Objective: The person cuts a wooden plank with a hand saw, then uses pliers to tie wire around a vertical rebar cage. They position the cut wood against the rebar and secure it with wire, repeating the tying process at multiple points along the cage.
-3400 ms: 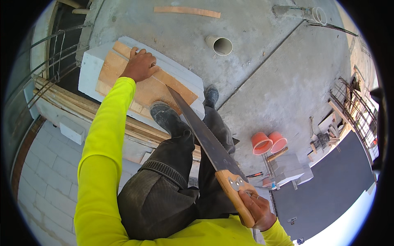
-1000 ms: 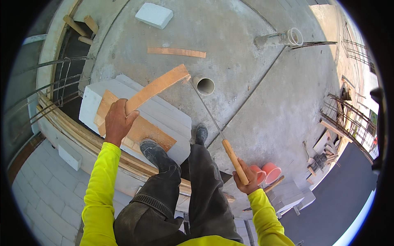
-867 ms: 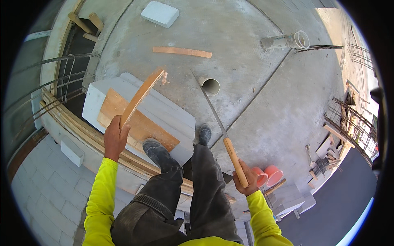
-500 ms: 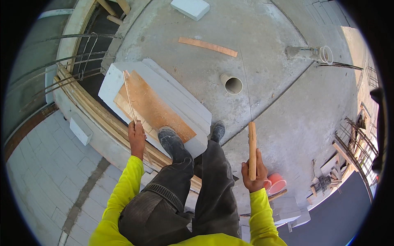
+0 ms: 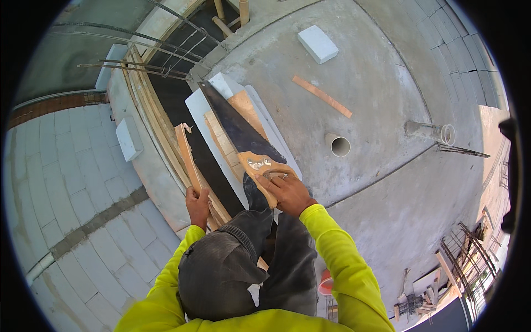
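My right hand (image 5: 289, 192) grips the wooden handle of a hand saw (image 5: 239, 128), whose dark blade reaches up and left over a wooden board (image 5: 239, 106) lying on a white block (image 5: 203, 113). My left hand (image 5: 197, 206) holds a narrow strip of wood (image 5: 187, 156) upright by its lower end, to the left of the block, above the wall's edge. My raised knee in dark trousers (image 5: 221, 265) sits between my two yellow sleeves.
A grey concrete slab (image 5: 381, 182) spreads to the right, with an upright pipe opening (image 5: 339, 146), a loose wood strip (image 5: 322, 96) and a white block (image 5: 317, 43). Steel rebar (image 5: 160, 65) sticks out at the top left. A paved floor (image 5: 72, 188) lies far below on the left.
My right hand has swung the saw from upright at my right side to lie across the board. My left hand with the wood strip has shifted left, off the block.
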`<state>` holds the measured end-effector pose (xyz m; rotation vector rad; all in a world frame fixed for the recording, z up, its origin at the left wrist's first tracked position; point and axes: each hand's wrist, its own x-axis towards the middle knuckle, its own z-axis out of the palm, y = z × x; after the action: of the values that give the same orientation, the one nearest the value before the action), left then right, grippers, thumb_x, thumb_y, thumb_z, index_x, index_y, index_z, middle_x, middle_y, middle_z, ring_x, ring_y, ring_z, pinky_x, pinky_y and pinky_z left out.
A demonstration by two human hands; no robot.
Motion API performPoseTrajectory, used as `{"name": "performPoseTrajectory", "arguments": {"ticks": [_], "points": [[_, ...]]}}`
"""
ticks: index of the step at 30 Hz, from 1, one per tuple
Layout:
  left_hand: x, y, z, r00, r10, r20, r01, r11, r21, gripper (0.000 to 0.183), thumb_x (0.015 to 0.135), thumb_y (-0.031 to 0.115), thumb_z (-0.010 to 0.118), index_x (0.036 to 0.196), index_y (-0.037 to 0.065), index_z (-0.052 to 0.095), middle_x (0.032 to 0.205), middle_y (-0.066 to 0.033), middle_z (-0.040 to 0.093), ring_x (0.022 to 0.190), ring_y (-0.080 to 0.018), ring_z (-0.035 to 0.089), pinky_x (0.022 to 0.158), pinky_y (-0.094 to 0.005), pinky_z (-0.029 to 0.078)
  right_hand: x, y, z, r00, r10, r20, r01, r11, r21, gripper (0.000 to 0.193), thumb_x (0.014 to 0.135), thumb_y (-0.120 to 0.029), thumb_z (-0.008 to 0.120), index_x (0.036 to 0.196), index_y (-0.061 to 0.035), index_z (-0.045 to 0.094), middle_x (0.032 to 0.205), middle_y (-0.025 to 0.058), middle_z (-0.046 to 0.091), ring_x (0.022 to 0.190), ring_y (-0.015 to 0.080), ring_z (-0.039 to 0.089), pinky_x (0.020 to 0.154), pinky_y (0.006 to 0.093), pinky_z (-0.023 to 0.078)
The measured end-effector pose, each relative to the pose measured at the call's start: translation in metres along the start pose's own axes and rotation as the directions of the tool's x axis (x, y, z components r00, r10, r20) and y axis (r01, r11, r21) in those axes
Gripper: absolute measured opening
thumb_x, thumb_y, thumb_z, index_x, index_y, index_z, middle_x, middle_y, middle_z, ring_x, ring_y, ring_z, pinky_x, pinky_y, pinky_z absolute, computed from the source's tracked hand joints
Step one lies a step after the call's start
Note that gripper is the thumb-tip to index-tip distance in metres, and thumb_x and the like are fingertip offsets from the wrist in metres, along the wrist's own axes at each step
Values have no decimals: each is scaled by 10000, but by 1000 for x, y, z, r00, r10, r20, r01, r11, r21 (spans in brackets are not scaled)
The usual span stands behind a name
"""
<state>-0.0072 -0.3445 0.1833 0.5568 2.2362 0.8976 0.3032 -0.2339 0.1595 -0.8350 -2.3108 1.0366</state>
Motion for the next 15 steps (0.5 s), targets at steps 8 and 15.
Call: {"name": "performPoseTrajectory", "arguments": {"ticks": [8,15], "points": [[-35,-12,-41,995,-73,67,85,977,-194,217,885,99,708,1020,14,560,850,-26,632,743,-92,598,660,-257,496,44,-9,44,962,108,250,-34,958,-283,688,857,-93,637,1505,-178,421,1178,155,668,1053,338,668,932,509,477],[-58,38,-41,988,-13,151,30,993,-112,296,835,82,760,1052,1,576,847,-47,646,654,-107,614,616,-266,521,100,-26,92,929,211,303,-133,957,-257,483,914,-160,632,1382,-108,524,1230,174,669,1134,348,658,968,497,490]]}}
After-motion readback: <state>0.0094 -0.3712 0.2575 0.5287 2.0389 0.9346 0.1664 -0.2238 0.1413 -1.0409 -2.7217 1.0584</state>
